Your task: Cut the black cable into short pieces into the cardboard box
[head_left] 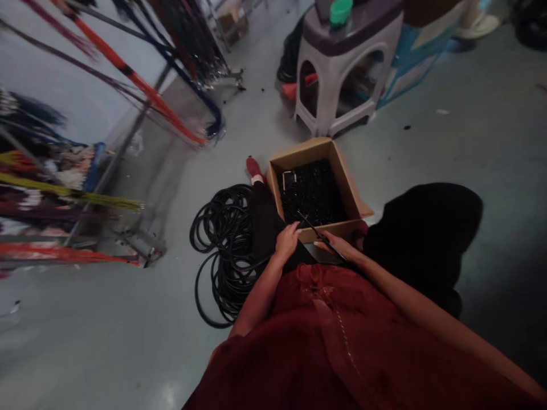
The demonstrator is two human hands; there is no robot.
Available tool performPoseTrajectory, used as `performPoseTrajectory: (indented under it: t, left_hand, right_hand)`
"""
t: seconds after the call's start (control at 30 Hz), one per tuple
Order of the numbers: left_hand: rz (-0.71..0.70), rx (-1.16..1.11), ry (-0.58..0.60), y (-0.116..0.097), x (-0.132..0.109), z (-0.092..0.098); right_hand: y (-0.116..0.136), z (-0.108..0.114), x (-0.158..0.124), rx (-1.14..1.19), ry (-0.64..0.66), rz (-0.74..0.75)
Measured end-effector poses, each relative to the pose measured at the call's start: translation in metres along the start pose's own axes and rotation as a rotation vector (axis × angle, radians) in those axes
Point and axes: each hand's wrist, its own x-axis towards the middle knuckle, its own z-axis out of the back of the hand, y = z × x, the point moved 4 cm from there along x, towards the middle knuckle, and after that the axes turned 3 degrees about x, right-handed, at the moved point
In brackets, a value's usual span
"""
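My right hand (335,245) is closed around a long, thin black strip (315,229), whose far end points up and left over the front rim of a cardboard box (349,185). My left hand (287,244) is just left of that rim, its fingers drawn together; whatever is between them is too small to make out. Many small black pieces (316,196) fill the bottom of the box, with a small pale-edged rectangular item (289,180) among them. A heap of coiled black cord or tubing (224,245) lies on the floor beside my left leg.
A grey plastic stool (327,114) with a green-topped item (341,11) stands beyond the box. Blue cartons (405,68) are behind it at right. At left, metal racks (123,142) carry hanging orange, yellow and blue cords, with their feet reaching onto the floor.
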Motion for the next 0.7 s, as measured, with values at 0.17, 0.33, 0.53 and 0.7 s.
performPoseTrajectory:
  t: [0.17,0.33,0.53,0.7]
  left_hand:
    - [-0.004,-0.015,0.038,-0.001,-0.004,0.003]
    - [0.033,-0.061,0.088,-0.009,-0.009,0.008]
    - [0.118,-0.126,0.156,-0.023,-0.007,0.018]
    - [0.146,-0.207,0.176,-0.031,-0.010,0.023]
  right_hand:
    - [0.002,-0.001,0.001,-0.032,0.004,0.038]
    - [0.005,0.000,-0.003,-0.069,-0.017,0.037]
    - [0.001,0.003,-0.006,-0.097,-0.055,0.041]
    - [0.006,0.008,-0.012,-0.120,-0.059,0.027]
